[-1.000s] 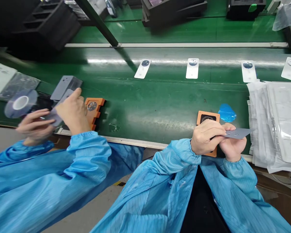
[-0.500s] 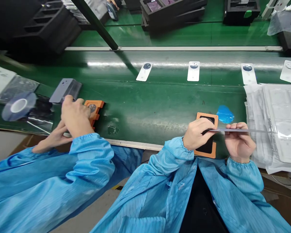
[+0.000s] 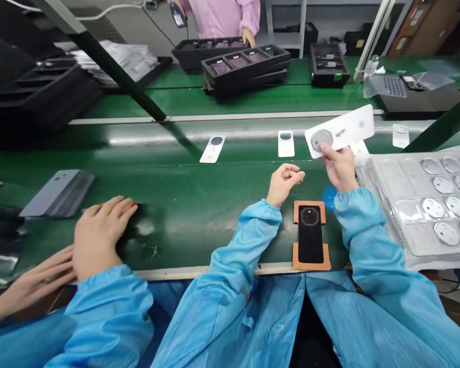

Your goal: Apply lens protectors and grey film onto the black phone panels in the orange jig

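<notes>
My right hand [image 3: 340,167] pinches a thin white phone back panel [image 3: 348,130] by its lower edge, beside a grey octagonal camera disc. The panel is raised and tilted above the bench. My left hand [image 3: 284,184] hovers over the bench, thumb and fingers curled together, with nothing visible in them. Below and between my hands lies an orange fixture [image 3: 312,266] at the bench's front edge. In it sits a black phone-shaped piece [image 3: 310,243] with an octagonal camera ring at its top. A blue patch [image 3: 329,197] is partly hidden behind my right sleeve.
White panels with dark discs [image 3: 213,149] [image 3: 286,143] lie along the green bench [image 3: 176,204]. A clear tray [image 3: 400,176] of silver discs stands right. At left, a co-worker's hands [image 3: 99,237] are near grey panels [image 3: 55,194]. Black trays [image 3: 245,66] and a person in pink [image 3: 222,18] are beyond.
My right hand has lifted the panel up and turned its white face into view. My left hand has left the panel and moved off the fixture. The camera view has tilted up.
</notes>
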`<move>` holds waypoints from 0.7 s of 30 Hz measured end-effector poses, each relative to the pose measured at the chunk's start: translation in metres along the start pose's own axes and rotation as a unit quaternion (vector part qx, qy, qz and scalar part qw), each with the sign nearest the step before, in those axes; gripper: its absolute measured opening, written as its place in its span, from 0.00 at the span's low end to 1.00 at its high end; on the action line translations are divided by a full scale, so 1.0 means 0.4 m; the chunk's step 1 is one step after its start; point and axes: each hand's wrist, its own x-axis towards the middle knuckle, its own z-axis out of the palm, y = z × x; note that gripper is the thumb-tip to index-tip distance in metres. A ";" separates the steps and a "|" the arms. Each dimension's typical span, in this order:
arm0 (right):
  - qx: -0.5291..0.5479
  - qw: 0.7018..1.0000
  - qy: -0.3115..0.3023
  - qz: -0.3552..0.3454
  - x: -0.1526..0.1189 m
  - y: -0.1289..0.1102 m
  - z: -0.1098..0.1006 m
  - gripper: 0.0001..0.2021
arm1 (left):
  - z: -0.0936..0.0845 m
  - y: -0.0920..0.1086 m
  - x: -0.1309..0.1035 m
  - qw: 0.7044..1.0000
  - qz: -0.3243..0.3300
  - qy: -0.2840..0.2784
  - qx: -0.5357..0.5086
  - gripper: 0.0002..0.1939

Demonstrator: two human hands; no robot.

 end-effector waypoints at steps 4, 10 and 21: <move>-0.193 0.956 -0.114 0.187 0.140 0.009 0.007 0.17 | -0.030 -0.093 0.039 0.992 -0.051 0.018 0.111 0.18; -0.462 0.861 -0.067 0.200 0.334 -0.053 -0.104 0.16 | -0.047 -0.127 0.025 0.987 -0.021 -0.031 0.153 0.10; -0.724 0.689 0.000 0.029 0.338 -0.183 -0.305 0.21 | -0.072 -0.137 0.047 0.970 0.001 -0.081 0.230 0.23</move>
